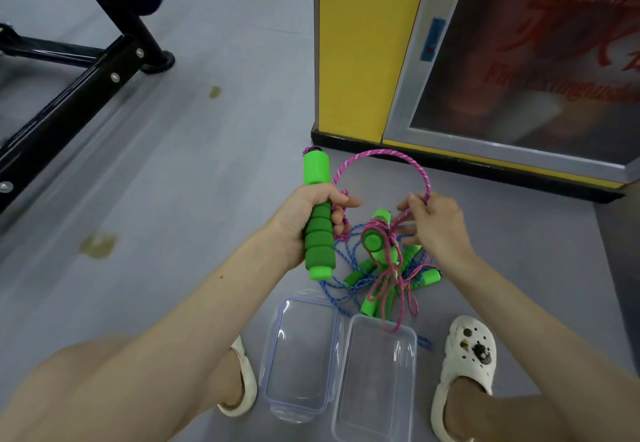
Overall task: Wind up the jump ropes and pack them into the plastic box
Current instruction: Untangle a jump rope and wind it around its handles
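Observation:
My left hand grips a green foam jump-rope handle upright above the floor. A pink cord arcs from that handle over to my right hand, which pinches it near the fingertips. Below my hands a tangle of pink and blue cords with several green handles lies on the floor. A clear plastic box stands open between my feet, with a loop of pink cord hanging over its far rim. Its clear lid lies just left of it.
A yellow cabinet with a glass door stands close behind the rope pile. A black metal gym frame crosses the floor at the left. My feet in white clogs flank the box and lid.

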